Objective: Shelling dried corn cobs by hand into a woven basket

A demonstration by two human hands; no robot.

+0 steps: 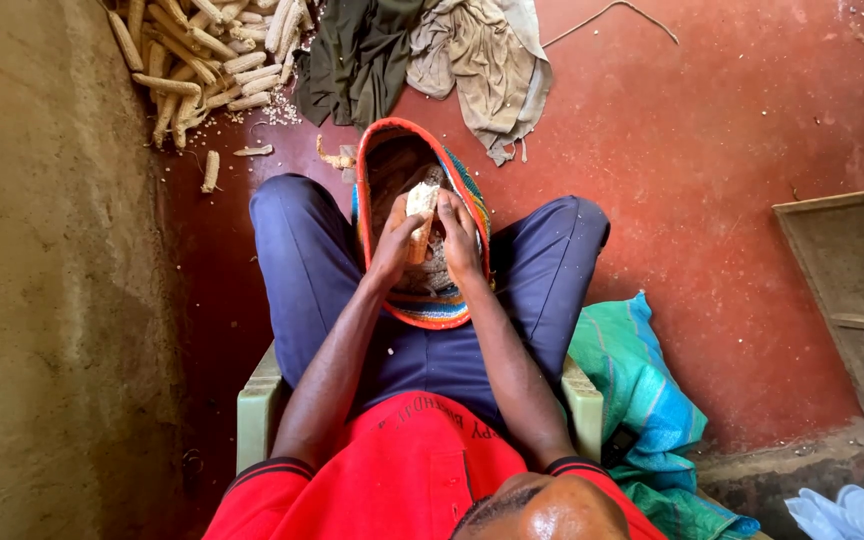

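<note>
The person sits in a pale green plastic chair (258, 405) with a woven basket (377, 160) propped between the knees, its orange and blue rim tilted up toward them. Both hands meet over the basket's mouth around a single maize cob (420, 205).

The cob stands nearly upright between the palms, its long axis running from the near side to the far side of the scene, with the pale far tip poking out above the fingers. The left hand (393, 245) wraps the cob from the left, its fingers closed round the lower part and the thumb pressed against the side. The right hand (459, 240) closes on it from the right, fingers curled over the upper part just below the tip. Both hands touch the cob, so neither is nearer than the other; the cob lies directly between them, just above the loose kernels (437, 275) lying inside the basket.

On the red floor (712, 150) at the far left lies a heap of bare cobs (207, 60) against the earthen wall (42, 270). Crumpled cloths (422, 50) lie just beyond the basket, and a green striped sack (637, 390) sits to the right of the chair.
</note>
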